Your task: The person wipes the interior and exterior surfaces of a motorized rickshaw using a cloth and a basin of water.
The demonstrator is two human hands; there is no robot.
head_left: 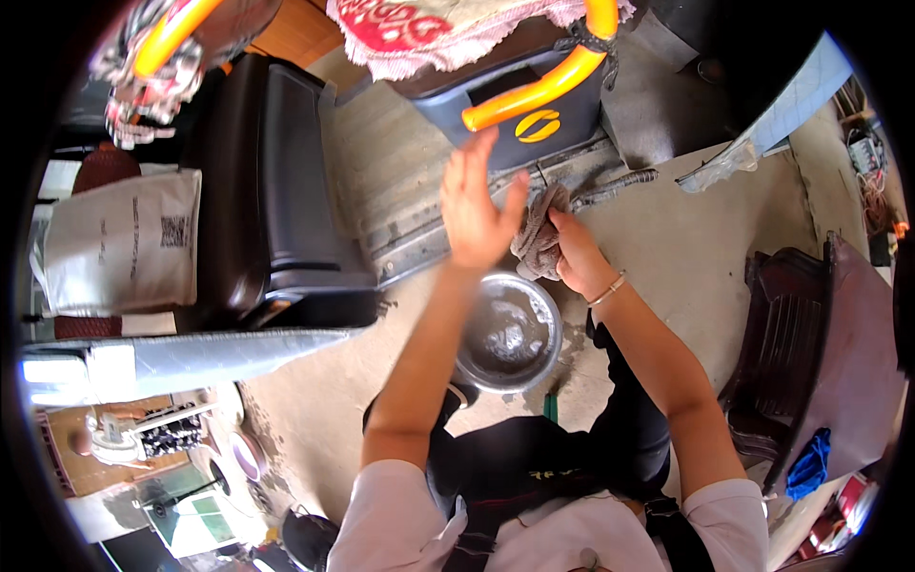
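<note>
My right hand is closed around a bunched grey-brown cloth, just beyond a round metal basin. The cloth looks damp. Water with white suds shows in the basin, which stands on the floor in front of my legs. To the left of the cloth, my left hand is raised and open, its fingers stretched away from me and its thumb apart. Nothing is in it. Its fingertips come close to the lower end of an orange tubular bar.
Behind my hands stands a dark grey bin on a ridged metal vehicle floor. A dark padded seat bearing a grey-white package is at left. At right are a dark red-brown wooden piece and a clear panel.
</note>
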